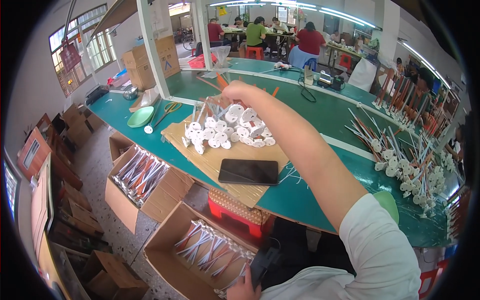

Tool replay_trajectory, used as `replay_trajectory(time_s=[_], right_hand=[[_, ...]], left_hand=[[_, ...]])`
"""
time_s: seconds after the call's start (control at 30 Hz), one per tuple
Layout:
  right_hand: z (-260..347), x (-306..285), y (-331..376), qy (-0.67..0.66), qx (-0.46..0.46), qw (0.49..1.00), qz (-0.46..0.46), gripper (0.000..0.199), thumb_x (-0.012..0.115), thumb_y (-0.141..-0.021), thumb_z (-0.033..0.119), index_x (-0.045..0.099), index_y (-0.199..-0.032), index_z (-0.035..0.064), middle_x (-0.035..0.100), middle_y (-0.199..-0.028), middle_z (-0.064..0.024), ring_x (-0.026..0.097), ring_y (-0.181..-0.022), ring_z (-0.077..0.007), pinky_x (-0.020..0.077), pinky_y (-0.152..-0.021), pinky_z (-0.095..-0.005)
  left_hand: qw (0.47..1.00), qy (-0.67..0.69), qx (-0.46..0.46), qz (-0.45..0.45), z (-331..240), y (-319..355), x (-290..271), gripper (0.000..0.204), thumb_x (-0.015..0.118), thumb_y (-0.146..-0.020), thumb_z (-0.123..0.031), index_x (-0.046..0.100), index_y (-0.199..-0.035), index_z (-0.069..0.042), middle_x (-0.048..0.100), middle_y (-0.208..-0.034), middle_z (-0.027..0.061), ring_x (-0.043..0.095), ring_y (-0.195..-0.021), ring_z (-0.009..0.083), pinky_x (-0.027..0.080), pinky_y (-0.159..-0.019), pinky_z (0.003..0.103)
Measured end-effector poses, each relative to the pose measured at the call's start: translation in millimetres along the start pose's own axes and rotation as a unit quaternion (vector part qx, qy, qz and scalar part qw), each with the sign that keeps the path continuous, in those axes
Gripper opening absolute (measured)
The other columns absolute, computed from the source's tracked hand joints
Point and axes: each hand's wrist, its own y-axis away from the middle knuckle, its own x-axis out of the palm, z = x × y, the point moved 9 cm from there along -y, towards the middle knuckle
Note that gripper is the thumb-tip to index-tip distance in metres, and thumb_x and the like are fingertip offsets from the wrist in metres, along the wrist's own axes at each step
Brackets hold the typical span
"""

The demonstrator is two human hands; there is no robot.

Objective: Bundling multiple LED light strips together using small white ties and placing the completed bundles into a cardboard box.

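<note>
My right arm reaches across the bench, and my right hand (234, 92) curls over the far side of a heap of white round-headed pieces (220, 131) with long thin strips. Its fingers look closed around several orange and clear strips (212, 84), though the fingertips are partly hidden. The heap lies on a flattened cardboard sheet (200, 157), with a black smartphone (248, 171) in front of it. At the lower edge, my left hand (244, 289) has its fingers against a black handheld device (262, 262) and seems to grip it, above an open carton (172, 247) holding similar strip pieces.
Another open carton (145, 192) of strip pieces stands left of the bench. A green bowl (141, 116) and scissors (167, 112) lie at the back left. More strip pieces (400, 167) spread over the right side. A red stool (235, 212) stands under the edge; people work behind.
</note>
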Motion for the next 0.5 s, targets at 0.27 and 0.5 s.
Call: replay_trajectory(time_s=[0.27, 0.5], right_hand=[[-11.4, -49.3, 46.1, 0.079, -0.065, 0.995, 0.005, 0.021, 0.056, -0.090, 0.018, 0.068, -0.087, 0.0011, 0.059, -0.066, -0.0090, 0.059, -0.057, -0.0222, 0.0498, -0.052, -0.0434], [-8.5, -95.4, 147.1, -0.419, -0.073, 0.894, 0.140, 0.033, 0.036, -0.103, 0.029, 0.051, -0.098, 0.0010, 0.033, -0.056, 0.0029, 0.041, -0.049, -0.0117, 0.0503, -0.059, -0.0376]], left_hand=[[0.999, -0.018, 0.028, 0.000, -10.3, 0.6, -2.9, 0.078, 0.061, -0.083, -0.040, 0.027, -0.145, -0.007, 0.060, -0.105, 0.0218, 0.064, -0.079, 0.0417, 0.052, -0.069, 0.053], [0.995, -0.041, 0.089, -0.016, 1.4, 1.5, 14.7, 0.087, 0.060, -0.082, -0.047, 0.022, -0.146, -0.002, 0.061, -0.100, 0.0248, 0.065, -0.073, 0.0415, 0.053, -0.060, 0.050]])
